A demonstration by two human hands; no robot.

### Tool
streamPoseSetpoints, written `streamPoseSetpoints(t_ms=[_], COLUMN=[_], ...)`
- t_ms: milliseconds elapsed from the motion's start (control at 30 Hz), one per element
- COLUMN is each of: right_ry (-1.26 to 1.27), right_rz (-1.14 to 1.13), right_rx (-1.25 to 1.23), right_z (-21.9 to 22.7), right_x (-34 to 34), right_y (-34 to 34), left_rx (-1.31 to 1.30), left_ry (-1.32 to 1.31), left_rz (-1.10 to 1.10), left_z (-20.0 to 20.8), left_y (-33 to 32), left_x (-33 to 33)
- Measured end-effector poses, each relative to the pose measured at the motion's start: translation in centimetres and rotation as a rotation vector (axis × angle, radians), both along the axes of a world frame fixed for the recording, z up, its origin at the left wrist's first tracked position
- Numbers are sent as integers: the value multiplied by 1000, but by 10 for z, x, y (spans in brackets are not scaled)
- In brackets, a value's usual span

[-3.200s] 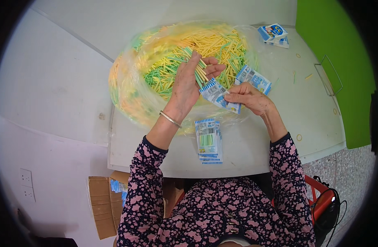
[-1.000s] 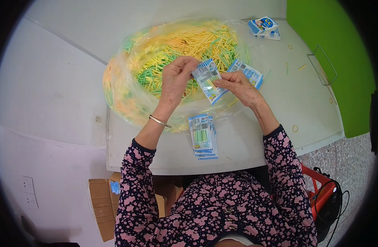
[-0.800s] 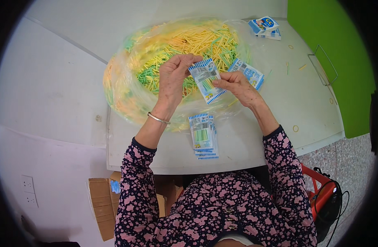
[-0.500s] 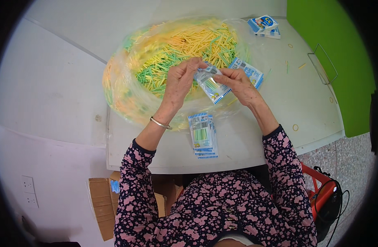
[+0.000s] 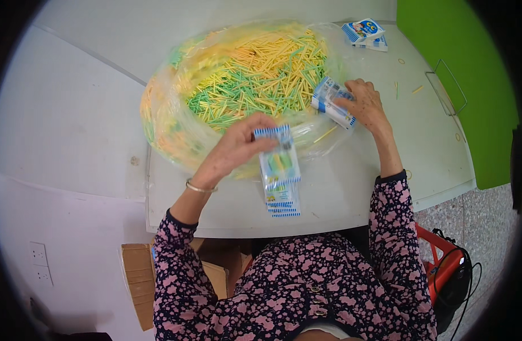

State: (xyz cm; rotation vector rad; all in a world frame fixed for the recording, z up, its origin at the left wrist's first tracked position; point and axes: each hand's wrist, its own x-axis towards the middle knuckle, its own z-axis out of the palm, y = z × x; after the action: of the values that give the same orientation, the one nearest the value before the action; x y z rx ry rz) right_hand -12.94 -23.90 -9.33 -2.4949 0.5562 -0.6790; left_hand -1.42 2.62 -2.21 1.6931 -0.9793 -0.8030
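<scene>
My left hand (image 5: pixel 242 142) pinches the top edge of a small clear-and-blue packet (image 5: pixel 281 162) with pale green and yellow sticks showing through its window. This packet hangs over a pile of similar packets (image 5: pixel 284 206) on the table and covers most of it. At the right edge of the big bag, my right hand (image 5: pixel 366 105) grips another blue-and-white packet (image 5: pixel 331 105), thumb on its face and fingers curled at its far side. A large clear plastic bag (image 5: pixel 169 125) lies open, full of thin yellow, green and orange sticks (image 5: pixel 255 74).
More blue-and-white packets (image 5: pixel 364 33) lie at the far right of the table (image 5: pixel 335 196). Rubber bands (image 5: pixel 401 61) and a few loose sticks (image 5: pixel 418 90) are scattered there. A thin metal wire frame (image 5: pixel 447 88) stands by the green panel (image 5: pixel 460 85). Cardboard (image 5: pixel 139 278) is below left.
My hands have drawn apart. The left has brought the packet down toward me, over the pile. The right has let go of that packet, moved right and taken hold of another.
</scene>
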Motion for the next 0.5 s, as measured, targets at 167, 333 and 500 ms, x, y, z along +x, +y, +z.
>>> streamPoseSetpoints(t_ms=[167,333,500], right_ry=[76,-155,-255], right_rz=[-30,-79,131], right_rx=[53,-49,100], right_z=[-21,-20,24], right_x=[9,10,9], right_y=[-7,-8,25], left_rx=[169,161,-139], left_ry=[-491,-963,-1185], left_rz=[-2,46,155], left_z=[-37,-16,11], left_y=[25,19,-23], left_x=[-10,-29,-8])
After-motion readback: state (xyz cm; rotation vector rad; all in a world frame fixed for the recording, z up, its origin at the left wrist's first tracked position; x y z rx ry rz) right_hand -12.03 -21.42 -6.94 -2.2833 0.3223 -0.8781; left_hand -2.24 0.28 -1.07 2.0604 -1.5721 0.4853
